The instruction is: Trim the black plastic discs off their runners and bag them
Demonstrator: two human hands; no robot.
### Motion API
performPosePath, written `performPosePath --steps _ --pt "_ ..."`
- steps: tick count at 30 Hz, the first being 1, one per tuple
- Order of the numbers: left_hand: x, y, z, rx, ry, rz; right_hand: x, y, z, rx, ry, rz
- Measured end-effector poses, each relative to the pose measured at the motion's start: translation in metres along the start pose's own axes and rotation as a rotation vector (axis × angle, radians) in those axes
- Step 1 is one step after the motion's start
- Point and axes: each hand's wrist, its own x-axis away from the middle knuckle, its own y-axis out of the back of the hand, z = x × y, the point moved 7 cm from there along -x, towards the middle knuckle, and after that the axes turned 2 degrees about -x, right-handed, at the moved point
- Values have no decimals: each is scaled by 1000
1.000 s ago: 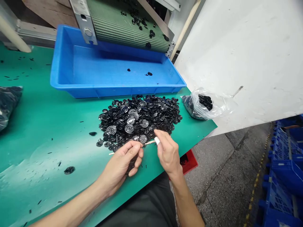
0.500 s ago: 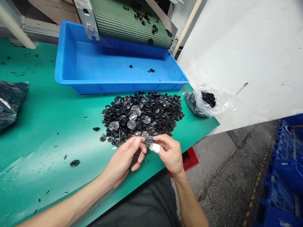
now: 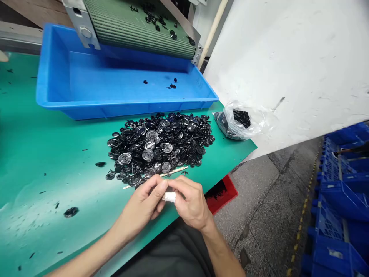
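Note:
My left hand [image 3: 146,200] and my right hand [image 3: 187,202] meet at the near edge of a pile of black round plastic parts [image 3: 161,142]. Both are closed, thumbs and forefingers pinched together at the tips. Whatever sits between the fingertips is hidden by them. White tape [image 3: 169,197] wraps my right thumb. Just beyond the fingers, a thin pale stick [image 3: 175,170] lies along the pile's front. One loose black disc [image 3: 71,212] rests on the green table [image 3: 95,192], left of my left hand.
Behind the pile stands a blue tub [image 3: 127,105] with a few black parts, under a green conveyor belt [image 3: 129,34] carrying more. A clear bag [image 3: 230,123] of black parts sits right. Below the table edge is a red bin [image 3: 227,198]; blue crates [image 3: 331,207] line the floor.
The small black disc seen between my fingers is now out of sight as my hands have drawn together and nearer me. One black part has dropped from the belt into the tub. The view shifted right.

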Motion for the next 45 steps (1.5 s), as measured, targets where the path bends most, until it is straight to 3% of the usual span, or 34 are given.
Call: performPosePath --steps 7,10,15,22,32,39,45 --pt "4 0 4 84 57 -70 -5 -3 -5 -34 -43 -35" --pt "3 0 1 186 64 -64 -7 12 -13 71 -89 -59" --pt "-1 3 2 419 163 -108 -12 52 -41 461 -207 -254" --pt "-1 3 -4 499 183 -32 -18 54 -60 442 -284 -303" --pt "0 -3 -1 324 169 -14 -20 49 -52 138 -340 -243" --pt "2 -4 -5 -42 8 -17 -19 19 -6 -30 -130 5" --pt "5 1 -9 -115 5 -81 -6 7 3 84 -48 84"
